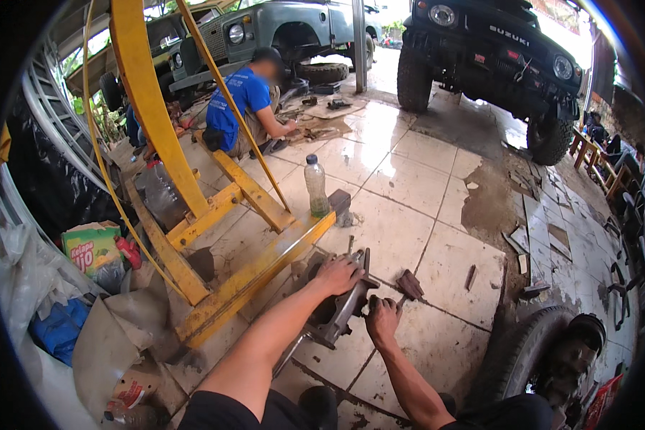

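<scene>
Metal part: dark grey casting (345, 307) on the tiled floor (451, 247), in front of the person, between the knees and the yellow frame (249, 281). Lies tilted, long edge running from lower left to upper right.
Left hand: on top of the part (339, 274), forearm reaching across from lower left. Grip holds the part, fingers bent over its upper section.
Right hand: just beside the part's right edge (384, 319). Grip narrow, fingers curled in. Something small and dark shows at the fingertips; can't tell what it is, or whether it is held.
Scrap: brown piece (410, 284) on the tiles, just beyond the right hand; smaller brown sliver (470, 277) further right, well apart.
Bottle: clear plastic, upright (316, 188), greenish toward the base, behind the frame's front beam. Dark block (340, 204) just to its right.
Left side: green box (93, 247), blue bag (59, 330), both among plastic sheeting and clutter.
Lower right: wheel with tire (545, 344), near the person's right knee.
Co-worker: person in blue shirt (229, 111), sitting low past the frame, head bent down.
Cars: grey-green one (294, 32) behind the co-worker, loose tire (322, 72) beside it; black one (494, 57) upper right, facing the camera.
</scene>
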Demonstrator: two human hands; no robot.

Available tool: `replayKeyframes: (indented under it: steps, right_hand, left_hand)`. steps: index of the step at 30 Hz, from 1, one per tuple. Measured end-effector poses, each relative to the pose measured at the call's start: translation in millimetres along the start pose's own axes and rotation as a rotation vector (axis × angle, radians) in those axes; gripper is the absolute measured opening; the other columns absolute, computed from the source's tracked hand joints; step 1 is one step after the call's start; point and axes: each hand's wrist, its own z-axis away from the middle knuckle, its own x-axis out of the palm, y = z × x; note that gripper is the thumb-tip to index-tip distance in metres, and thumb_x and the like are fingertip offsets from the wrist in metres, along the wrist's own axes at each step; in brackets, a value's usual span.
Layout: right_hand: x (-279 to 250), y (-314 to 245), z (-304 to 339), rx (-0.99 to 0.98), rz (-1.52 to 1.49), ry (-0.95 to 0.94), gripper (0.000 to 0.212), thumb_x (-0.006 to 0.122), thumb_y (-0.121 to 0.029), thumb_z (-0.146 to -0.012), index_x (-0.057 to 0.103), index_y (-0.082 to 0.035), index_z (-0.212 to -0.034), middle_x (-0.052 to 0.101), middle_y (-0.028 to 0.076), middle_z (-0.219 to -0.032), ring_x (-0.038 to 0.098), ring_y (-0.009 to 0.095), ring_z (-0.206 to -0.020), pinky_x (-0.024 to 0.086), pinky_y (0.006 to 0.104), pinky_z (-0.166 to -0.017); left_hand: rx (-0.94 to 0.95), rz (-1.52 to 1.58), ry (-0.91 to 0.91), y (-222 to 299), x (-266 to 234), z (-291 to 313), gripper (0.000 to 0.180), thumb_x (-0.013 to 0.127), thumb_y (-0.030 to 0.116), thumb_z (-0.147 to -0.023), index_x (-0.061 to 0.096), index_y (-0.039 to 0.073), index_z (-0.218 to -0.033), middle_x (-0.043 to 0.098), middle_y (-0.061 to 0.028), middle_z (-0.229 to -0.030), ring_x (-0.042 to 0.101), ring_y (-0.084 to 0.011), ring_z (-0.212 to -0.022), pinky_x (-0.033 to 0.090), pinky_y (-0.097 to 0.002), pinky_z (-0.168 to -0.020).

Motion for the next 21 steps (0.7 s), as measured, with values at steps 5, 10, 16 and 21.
replayKeyframes:
  steps: [5,10,16,21]
  right_hand:
    - [12.0,0.4,-8.6,0.393,-0.385,-0.241,0.035,0.061,-0.011,-0.076,0.068,-0.005,-0.110,0.070,0.020,-0.102,0.065,0.039,-0.101,0.048,0.0476,-0.091]
    - [-21.2,-26.2,-18.1,0.499,-0.498,-0.212,0.040,0.059,-0.010,-0.074,0.067,-0.002,-0.113,0.069,0.025,-0.101,0.066,0.041,-0.097,0.051,0.0470,-0.089]
    - [-10.4,-47.7,-24.4,0.392,-0.441,-0.241,0.052,0.060,-0.027,-0.082,0.059,0.000,-0.127,0.060,0.024,-0.126,0.048,0.040,-0.129,0.027,0.0599,-0.111]
    - [-0.6,-53.5,-16.9,0.368,-0.546,-0.260,0.061,0.051,-0.039,-0.094,0.047,0.000,-0.141,0.040,0.020,-0.151,0.029,0.041,-0.143,0.012,0.0670,-0.113]
  left_hand:
    - [-0.018,-0.040,-0.069,6.7,-17.6,10.6,0.049,0.046,0.045,-0.100,0.056,0.009,-0.131,0.049,-0.0124,-0.141,0.040,-0.0313,-0.136,0.021,-0.0579,-0.114]
    - [-0.106,-0.102,-0.101,6.0,-30.0,23.3,0.054,0.047,0.049,-0.098,0.052,0.009,-0.136,0.046,-0.0135,-0.144,0.036,-0.0316,-0.138,0.018,-0.0589,-0.115]
    - [-0.146,-0.137,-0.144,2.3,-31.3,18.0,0.064,0.045,0.056,-0.096,0.046,0.011,-0.141,0.042,-0.0173,-0.147,0.033,-0.0325,-0.140,0.014,-0.0597,-0.116]
    - [-0.154,-0.123,-0.172,1.8,-37.2,15.0,0.066,0.045,0.060,-0.095,0.048,0.013,-0.140,0.042,-0.0147,-0.147,0.032,-0.0313,-0.141,0.013,-0.0664,-0.113]
